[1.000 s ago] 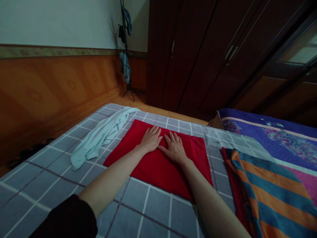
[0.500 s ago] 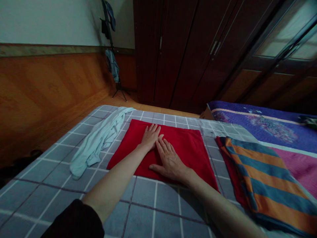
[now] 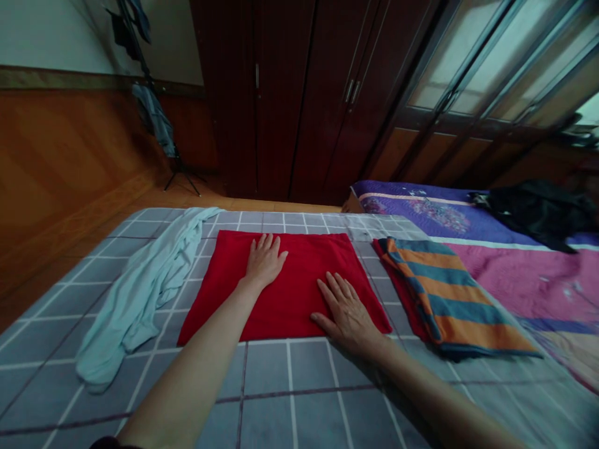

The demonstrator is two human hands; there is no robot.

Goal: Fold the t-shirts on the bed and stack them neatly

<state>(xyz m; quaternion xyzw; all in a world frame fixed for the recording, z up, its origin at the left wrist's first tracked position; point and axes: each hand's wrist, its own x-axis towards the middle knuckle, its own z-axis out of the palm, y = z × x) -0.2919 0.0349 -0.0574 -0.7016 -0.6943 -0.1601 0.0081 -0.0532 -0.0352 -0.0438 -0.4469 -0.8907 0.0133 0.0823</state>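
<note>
Head view: pale cloth [image 3: 145,299] crumpled, left of left hand [image 3: 266,262]. Left hand palm down on red cloth [image 3: 294,293], fingers slightly spread, thumb out. Red cloth lies flat, beneath left hand and reaching under right hand [image 3: 349,312]. Right hand palm down, fingers loosely spread, thumb out. Striped cloth [image 3: 453,293] folded, right of right hand; black bundle [image 3: 538,209] farther right, beyond.

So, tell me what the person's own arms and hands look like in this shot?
Both the left hand and the right hand are ungloved, with no rings or watch visible. The left forearm is bare up to a dark sleeve, just its edge showing at the bottom. The right forearm is bare as far as it shows.
</note>
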